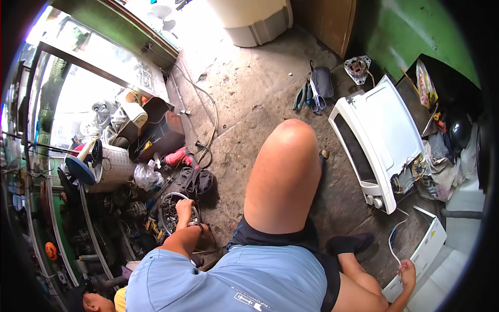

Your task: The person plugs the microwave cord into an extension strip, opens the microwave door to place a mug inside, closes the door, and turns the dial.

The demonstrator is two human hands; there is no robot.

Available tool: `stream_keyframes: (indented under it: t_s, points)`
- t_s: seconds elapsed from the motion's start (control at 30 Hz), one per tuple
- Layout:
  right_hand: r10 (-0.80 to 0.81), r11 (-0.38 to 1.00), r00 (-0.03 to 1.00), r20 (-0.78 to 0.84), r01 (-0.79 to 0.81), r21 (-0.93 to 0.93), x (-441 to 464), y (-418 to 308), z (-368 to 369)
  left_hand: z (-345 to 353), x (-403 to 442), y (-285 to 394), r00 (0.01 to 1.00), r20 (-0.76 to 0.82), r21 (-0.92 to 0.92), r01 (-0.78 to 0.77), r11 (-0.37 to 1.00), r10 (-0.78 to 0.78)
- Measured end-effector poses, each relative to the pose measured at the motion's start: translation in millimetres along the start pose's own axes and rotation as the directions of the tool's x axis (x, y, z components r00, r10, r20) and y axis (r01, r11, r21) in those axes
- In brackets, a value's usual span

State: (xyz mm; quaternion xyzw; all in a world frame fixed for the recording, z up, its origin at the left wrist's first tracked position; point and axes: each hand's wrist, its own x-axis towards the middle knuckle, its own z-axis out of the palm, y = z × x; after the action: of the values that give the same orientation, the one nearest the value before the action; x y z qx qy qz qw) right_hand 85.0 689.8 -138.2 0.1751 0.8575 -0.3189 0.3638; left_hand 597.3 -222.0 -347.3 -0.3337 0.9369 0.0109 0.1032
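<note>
At the left, my left hand (184, 208) is over a round bowl (172, 196) filled with small metal parts that look like screws. Its fingers are curled in near the rim, and what they hold is hidden. Low on the right, my right hand (407, 274) has its fingers closed where a white cable (392, 243) reaches them. It overlaps a white sheet-metal panel (430, 238) with a yellow label. Above that panel is a white microwave oven (387, 127), with knobs at its lower end and wiring exposed along its right side.
Pliers (300, 98), scissors (318, 102) and a dark pouch (323, 82) lie ahead, near a small motor (357, 67). A pink-red power tool (179, 157) and a cord (214, 117) lie on the left floor. Crowded shelves flank me; another person's head (93, 301) shows lower left.
</note>
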Motion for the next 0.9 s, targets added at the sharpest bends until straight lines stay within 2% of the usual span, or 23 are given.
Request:
stream_keyframes:
  t_s: [0.03, 0.07, 0.13, 0.2, 0.23, 0.27, 0.3, 0.37, 0.4, 0.47, 0.57, 0.63, 0.77, 0.87, 0.9]
  points:
    - [-0.004, 1.0, 1.0, -0.003, 0.004, 0.003, 0, -2, 1, -43, 11, 24, 0.966, -0.217, 0.123, -0.113, 0.986, 0.138]
    - [-0.007, 1.0, 1.0, 0.001, 0.007, 0.009, -1, -4, 1, -48, 18, 23, 0.965, -0.222, 0.121, -0.113, 0.986, 0.138]
    - [-0.011, 1.0, 1.0, 0.005, 0.011, 0.012, -2, -10, 2, -35, 32, -17, 0.935, -0.349, -0.074, 0.044, 0.996, -0.067]
    - [-0.032, 0.999, 0.999, 0.002, 0.032, 0.012, -4, -9, 5, -18, 40, -74, 0.862, -0.42, -0.278, 0.176, 0.944, -0.284]
    - [-0.033, 0.999, 0.999, 0.006, 0.033, 0.006, -3, -8, 5, -9, 32, -107, 0.888, -0.395, 0.013, 0.263, 0.965, -0.236]
    - [-0.026, 1.0, 0.999, 0.032, 0.026, -0.012, -2, -6, 5, -6, 25, -134, 0.91, -0.369, 0.306, 0.31, 0.9, -0.188]
    - [-0.02, 0.999, 0.998, 0.06, 0.022, -0.032, 1, -5, 4, -6, 15, -138, 0.916, -0.242, 0.333, 0.389, 0.859, -0.321]
    - [-0.008, 0.998, 0.997, 0.076, 0.012, -0.055, 3, -7, 1, 0, -10, -118, 0.829, 0.021, 0.252, 0.537, 0.805, -0.559]
    - [0.007, 0.998, 0.996, 0.086, -0.001, -0.069, 1, -12, 1, 7, -24, -99, 0.778, 0.124, 0.205, 0.587, 0.783, -0.615]
    - [0.013, 0.998, 0.997, 0.07, -0.009, -0.054, 5, -14, 0, 22, -49, -51, 0.673, 0.318, 0.141, 0.662, 0.736, -0.667]
    - [-0.018, 0.997, 0.998, 0.058, 0.022, -0.071, 10, -24, -3, 41, -79, 19, 0.538, 0.546, 0.101, 0.718, 0.689, -0.642]
    - [-0.073, 0.988, 0.995, 0.064, 0.081, -0.13, 13, -30, -5, 49, -92, 52, 0.479, 0.626, 0.094, 0.737, 0.67, -0.615]
    - [-0.081, 0.99, 0.994, 0.078, 0.089, -0.112, 15, -48, -2, 48, -103, 81, 0.42, 0.703, 0.076, 0.758, 0.648, -0.574]
    - [-0.104, 0.99, 0.991, 0.08, 0.111, -0.092, 11, -52, -1, 40, -104, 76, 0.488, 0.723, -0.004, 0.712, 0.702, -0.49]
    - [-0.1, 0.987, 0.991, 0.089, 0.11, -0.115, 9, -54, 0, 41, -103, 77, 0.512, 0.686, 0.013, 0.702, 0.712, -0.517]
